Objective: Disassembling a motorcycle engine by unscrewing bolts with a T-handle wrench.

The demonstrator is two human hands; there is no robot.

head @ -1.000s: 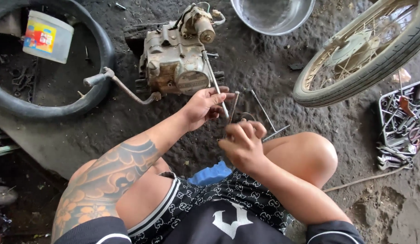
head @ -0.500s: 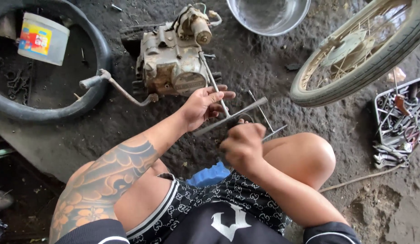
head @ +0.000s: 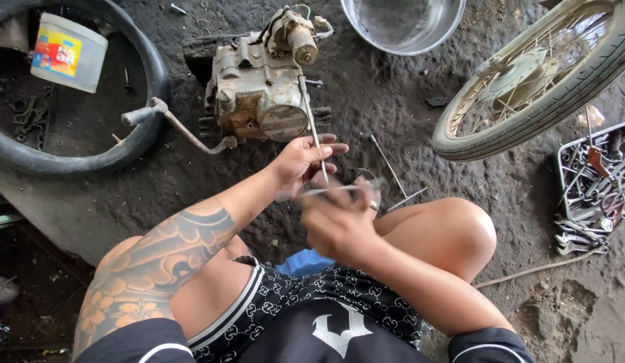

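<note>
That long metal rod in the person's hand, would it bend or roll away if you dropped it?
The thin rod looks like straight bare metal, so it is probably stiff, not floppy. It is round and slim, so it might roll, though the rough dirt ground would likely stop it soon. The left hand pinches it with fingers alone, so it seems light.

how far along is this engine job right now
Done: the engine is out of the bike and sits on the ground, with the wheel lying apart. In hand: the left hand holds a long thin rod that reaches up against the engine, while the right hand is blurred beside it around a thin metal piece. Left: tools fill the tray, and nothing looks refitted.
</note>
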